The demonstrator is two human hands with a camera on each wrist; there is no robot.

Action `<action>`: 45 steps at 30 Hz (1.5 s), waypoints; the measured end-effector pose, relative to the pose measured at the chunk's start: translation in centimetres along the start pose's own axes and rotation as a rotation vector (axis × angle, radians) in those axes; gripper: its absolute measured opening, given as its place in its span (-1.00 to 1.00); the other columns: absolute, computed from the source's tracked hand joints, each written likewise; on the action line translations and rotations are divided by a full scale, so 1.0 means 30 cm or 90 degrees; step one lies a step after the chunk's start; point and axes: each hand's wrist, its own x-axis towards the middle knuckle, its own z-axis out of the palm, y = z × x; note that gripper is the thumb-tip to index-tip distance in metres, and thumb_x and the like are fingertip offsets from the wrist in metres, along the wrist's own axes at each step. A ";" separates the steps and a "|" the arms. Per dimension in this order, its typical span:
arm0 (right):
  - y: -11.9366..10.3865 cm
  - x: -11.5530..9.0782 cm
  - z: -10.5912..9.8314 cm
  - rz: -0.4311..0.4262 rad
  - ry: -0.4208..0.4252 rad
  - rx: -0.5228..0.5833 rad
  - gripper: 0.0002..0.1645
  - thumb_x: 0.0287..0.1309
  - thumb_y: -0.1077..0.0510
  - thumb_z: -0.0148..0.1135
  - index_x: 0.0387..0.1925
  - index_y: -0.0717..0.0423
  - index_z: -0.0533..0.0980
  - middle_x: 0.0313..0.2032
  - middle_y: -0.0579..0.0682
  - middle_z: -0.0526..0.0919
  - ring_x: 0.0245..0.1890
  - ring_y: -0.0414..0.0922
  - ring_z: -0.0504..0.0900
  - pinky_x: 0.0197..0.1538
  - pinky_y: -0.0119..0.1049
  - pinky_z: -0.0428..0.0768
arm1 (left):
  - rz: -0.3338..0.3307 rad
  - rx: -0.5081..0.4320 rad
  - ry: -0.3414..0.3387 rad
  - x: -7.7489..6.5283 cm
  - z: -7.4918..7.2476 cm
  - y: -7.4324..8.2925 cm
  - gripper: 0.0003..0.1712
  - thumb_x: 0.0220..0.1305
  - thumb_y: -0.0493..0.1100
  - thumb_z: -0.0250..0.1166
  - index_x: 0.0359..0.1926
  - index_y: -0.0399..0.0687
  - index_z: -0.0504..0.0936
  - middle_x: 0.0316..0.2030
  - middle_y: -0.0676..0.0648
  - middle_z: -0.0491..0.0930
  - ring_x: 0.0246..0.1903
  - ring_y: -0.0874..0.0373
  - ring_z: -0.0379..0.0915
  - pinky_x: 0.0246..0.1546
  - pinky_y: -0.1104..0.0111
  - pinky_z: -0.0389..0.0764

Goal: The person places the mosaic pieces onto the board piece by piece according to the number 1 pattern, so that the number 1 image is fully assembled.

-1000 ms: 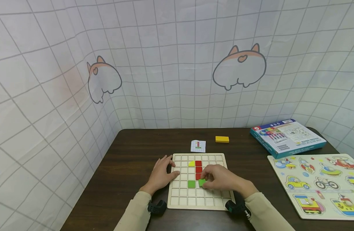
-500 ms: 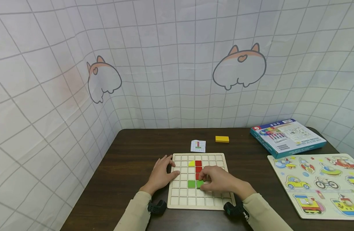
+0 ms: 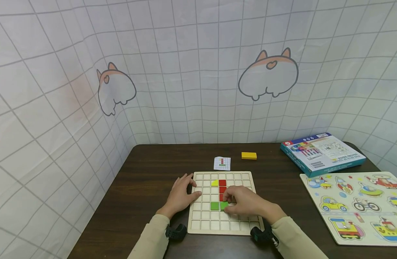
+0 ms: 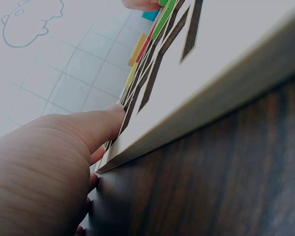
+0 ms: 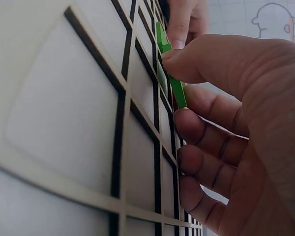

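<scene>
A pale grid board (image 3: 204,226) with square cells lies on the table. My right hand (image 3: 247,200) pinches a green square tile (image 3: 224,206) between thumb and fingers at a cell; in the right wrist view this green tile (image 5: 178,92) sits tilted at the grid. Left of it another green tile (image 3: 215,206) lies in a cell. Red squares (image 3: 222,183) form a column above, partly hidden by the right fingers, with a yellow piece (image 3: 215,183) beside the top one. My left hand (image 3: 180,196) rests at the board's left edge, thumb (image 4: 105,125) on top, fingers loosely extended along the side.
Behind the board lie a small printed pattern card (image 3: 222,163) and a yellow block (image 3: 249,155). At right, a boxed game (image 3: 323,153) overlaps a vehicle picture puzzle board (image 3: 344,208). A gridded curtain (image 3: 192,90) hangs behind the dark table (image 3: 140,180).
My right hand has shifted slightly left with the green tile, bringing it into line beside the other green one. My left hand has stayed in place.
</scene>
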 end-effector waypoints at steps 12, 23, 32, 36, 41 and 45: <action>-0.007 0.001 0.003 0.012 0.009 -0.003 -0.76 0.02 0.06 0.46 -0.32 -0.04 0.54 -0.42 -0.19 0.52 -0.39 -0.21 0.46 -0.29 -0.37 0.48 | -0.002 0.001 0.002 -0.001 0.002 0.000 -0.72 0.21 0.07 0.38 -0.22 0.12 0.48 0.42 -0.08 0.24 0.47 -0.07 -0.04 0.49 -0.01 -0.15; 0.002 0.006 0.006 0.025 0.015 -0.019 -0.72 -0.02 0.03 0.48 -0.35 -0.03 0.51 -0.47 -0.17 0.49 -0.44 -0.26 0.40 -0.34 -0.38 0.43 | 0.002 0.000 0.003 0.000 0.003 -0.001 -0.73 0.22 0.06 0.38 -0.23 0.11 0.48 0.42 -0.09 0.24 0.47 -0.07 -0.04 0.49 0.00 -0.15; 0.003 0.003 0.004 0.036 0.005 0.002 -0.73 -0.01 0.01 0.49 -0.34 -0.07 0.54 -0.44 -0.19 0.52 -0.39 -0.23 0.45 -0.31 -0.38 0.48 | 0.000 0.002 0.004 0.000 0.003 0.001 -0.73 0.22 0.06 0.38 -0.23 0.12 0.48 0.42 -0.08 0.24 0.47 -0.06 -0.04 0.49 -0.01 -0.15; 0.004 0.003 0.005 0.039 0.005 0.004 -0.76 0.01 0.00 0.48 -0.36 -0.09 0.55 -0.44 -0.22 0.53 -0.39 -0.23 0.46 -0.31 -0.39 0.48 | -0.002 0.003 0.002 0.000 0.002 0.001 -0.73 0.22 0.06 0.38 -0.23 0.13 0.48 0.43 -0.08 0.23 0.47 -0.06 -0.04 0.49 -0.01 -0.15; 0.009 0.003 -0.001 0.026 0.005 0.017 -0.76 0.02 -0.01 0.49 -0.36 -0.09 0.56 -0.45 -0.27 0.52 -0.40 -0.24 0.47 -0.32 -0.39 0.50 | -0.006 -0.001 0.001 -0.002 0.002 0.001 -0.74 0.22 0.06 0.38 -0.23 0.13 0.48 0.43 -0.08 0.23 0.48 -0.06 -0.05 0.49 -0.01 -0.15; 0.026 -0.005 -0.020 0.015 0.016 0.036 -0.77 0.03 0.00 0.48 -0.35 -0.08 0.57 -0.45 -0.29 0.53 -0.41 -0.26 0.48 -0.32 -0.40 0.53 | -0.002 -0.002 0.002 -0.002 0.002 0.002 -0.73 0.22 0.05 0.38 -0.23 0.12 0.48 0.43 -0.08 0.23 0.47 -0.06 -0.04 0.49 0.01 -0.16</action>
